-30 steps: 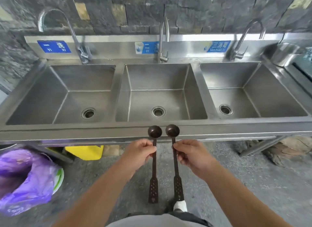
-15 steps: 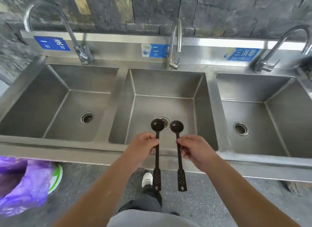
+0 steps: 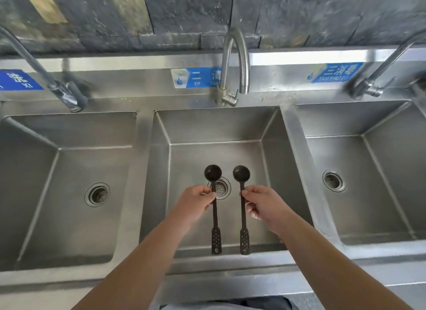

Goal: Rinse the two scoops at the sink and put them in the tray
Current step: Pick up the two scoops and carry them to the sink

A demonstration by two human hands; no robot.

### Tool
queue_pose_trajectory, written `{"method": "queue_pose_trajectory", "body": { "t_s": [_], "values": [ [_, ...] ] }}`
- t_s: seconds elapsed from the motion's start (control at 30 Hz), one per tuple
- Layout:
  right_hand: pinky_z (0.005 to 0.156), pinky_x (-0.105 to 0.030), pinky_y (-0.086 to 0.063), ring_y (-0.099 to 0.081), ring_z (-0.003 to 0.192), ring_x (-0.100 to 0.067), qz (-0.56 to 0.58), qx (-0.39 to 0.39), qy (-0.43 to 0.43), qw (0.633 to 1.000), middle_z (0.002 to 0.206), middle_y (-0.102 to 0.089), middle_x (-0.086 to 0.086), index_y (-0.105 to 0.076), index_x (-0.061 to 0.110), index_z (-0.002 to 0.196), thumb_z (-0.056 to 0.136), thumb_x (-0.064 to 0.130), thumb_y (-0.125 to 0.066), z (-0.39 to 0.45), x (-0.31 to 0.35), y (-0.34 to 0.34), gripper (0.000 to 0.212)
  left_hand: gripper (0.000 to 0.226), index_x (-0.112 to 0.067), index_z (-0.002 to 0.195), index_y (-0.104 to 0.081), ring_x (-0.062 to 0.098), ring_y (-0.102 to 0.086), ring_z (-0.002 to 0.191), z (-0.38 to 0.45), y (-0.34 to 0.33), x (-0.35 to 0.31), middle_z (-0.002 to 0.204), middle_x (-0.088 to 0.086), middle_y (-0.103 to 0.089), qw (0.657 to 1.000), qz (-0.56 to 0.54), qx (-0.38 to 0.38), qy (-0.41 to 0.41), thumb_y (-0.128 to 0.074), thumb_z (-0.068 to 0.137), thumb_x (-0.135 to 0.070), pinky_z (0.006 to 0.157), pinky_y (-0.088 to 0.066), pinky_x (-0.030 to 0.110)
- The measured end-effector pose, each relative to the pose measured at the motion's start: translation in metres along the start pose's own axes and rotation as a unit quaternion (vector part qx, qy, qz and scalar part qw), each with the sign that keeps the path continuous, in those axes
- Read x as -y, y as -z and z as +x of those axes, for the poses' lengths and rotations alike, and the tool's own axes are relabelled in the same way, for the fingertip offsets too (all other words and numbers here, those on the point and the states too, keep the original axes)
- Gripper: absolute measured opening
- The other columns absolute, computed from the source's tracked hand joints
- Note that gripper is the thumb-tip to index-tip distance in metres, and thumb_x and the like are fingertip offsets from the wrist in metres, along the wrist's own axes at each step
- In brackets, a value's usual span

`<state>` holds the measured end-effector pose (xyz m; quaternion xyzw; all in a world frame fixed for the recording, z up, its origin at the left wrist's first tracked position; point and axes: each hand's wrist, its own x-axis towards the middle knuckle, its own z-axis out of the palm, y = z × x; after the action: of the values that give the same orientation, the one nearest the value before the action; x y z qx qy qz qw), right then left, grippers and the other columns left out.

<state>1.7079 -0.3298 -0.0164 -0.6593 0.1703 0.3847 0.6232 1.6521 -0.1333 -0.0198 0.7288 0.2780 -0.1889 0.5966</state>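
Note:
Two dark long-handled scoops hang side by side over the middle sink basin (image 3: 216, 129). My left hand (image 3: 196, 202) pinches the handle of the left scoop (image 3: 213, 173), bowl pointing away from me. My right hand (image 3: 262, 202) pinches the handle of the right scoop (image 3: 241, 173) the same way. Both perforated handle ends reach back to the basin's near rim. The middle faucet (image 3: 237, 62) stands behind the basin with no water running. No tray is in view.
The steel unit has three basins: a left basin (image 3: 69, 171) with its drain and a right basin (image 3: 368, 166) with its drain. Curved faucets stand at the far left (image 3: 46, 79) and far right (image 3: 380, 74). Blue labels line the backsplash below a dark stone wall.
I have stepped up to the sink. Both hands carried the scoops forward from in front of the sink's edge to over the middle basin's drain.

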Motion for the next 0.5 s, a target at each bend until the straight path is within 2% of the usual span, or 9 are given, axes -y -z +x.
{"method": "queue_pose_trajectory", "body": {
  "t_s": [0.17, 0.27, 0.33, 0.43, 0.5],
  "values": [
    [0.046, -0.021, -0.038, -0.046, 0.049, -0.011, 0.0, -0.019, -0.046, 0.999, 0.063, -0.054, -0.004, -0.066, 0.0, 0.093, 0.094, 0.007, -0.056, 0.059, -0.004, 0.019, 0.012, 0.014, -0.017, 0.087, -0.069, 0.014, -0.047, 0.052, 0.068, -0.028, 0.012, 0.06, 0.001, -0.057, 0.998, 0.049, 0.02, 0.024, -0.062, 0.091, -0.028, 0.054, -0.034, 0.026],
    [0.043, -0.019, -0.038, -0.046, 0.047, -0.01, 0.008, -0.05, -0.089, 0.995, 0.063, -0.057, -0.004, -0.066, 0.002, 0.098, 0.094, 0.007, -0.057, 0.095, -0.024, 0.037, 0.011, 0.015, -0.016, 0.086, -0.069, 0.01, -0.051, 0.052, 0.106, -0.053, 0.027, 0.059, -0.001, -0.057, 0.994, 0.099, 0.037, 0.023, -0.06, 0.092, -0.027, 0.051, -0.034, 0.022],
    [0.041, -0.02, -0.037, -0.046, 0.047, -0.011, 0.001, -0.077, -0.111, 0.991, 0.062, -0.058, -0.003, -0.067, 0.006, 0.099, 0.094, 0.009, -0.057, 0.116, -0.043, 0.051, 0.011, 0.016, -0.013, 0.089, -0.069, 0.013, -0.053, 0.056, 0.129, -0.07, 0.039, 0.062, 0.002, -0.059, 0.992, 0.114, 0.051, 0.034, -0.059, 0.092, -0.025, 0.053, -0.036, 0.023],
    [0.047, -0.024, -0.034, -0.044, 0.049, -0.012, -0.026, -0.1, -0.132, 0.986, 0.064, -0.054, -0.004, -0.067, 0.01, 0.091, 0.095, 0.013, -0.055, 0.148, -0.077, 0.07, 0.013, 0.015, -0.012, 0.088, -0.069, 0.015, -0.052, 0.056, 0.16, -0.095, 0.064, 0.065, 0.004, -0.059, 0.987, 0.132, 0.061, 0.065, -0.06, 0.091, -0.023, 0.05, -0.036, 0.023],
    [0.051, -0.023, -0.038, -0.045, 0.047, -0.009, -0.023, -0.108, -0.149, 0.983, 0.064, -0.053, -0.002, -0.065, 0.012, 0.084, 0.095, 0.013, -0.054, 0.172, -0.1, 0.077, 0.015, 0.012, -0.013, 0.086, -0.068, 0.018, -0.054, 0.06, 0.18, -0.112, 0.083, 0.072, 0.006, -0.061, 0.985, 0.143, 0.063, 0.072, -0.061, 0.09, -0.021, 0.056, -0.039, 0.025]
  ]
}}
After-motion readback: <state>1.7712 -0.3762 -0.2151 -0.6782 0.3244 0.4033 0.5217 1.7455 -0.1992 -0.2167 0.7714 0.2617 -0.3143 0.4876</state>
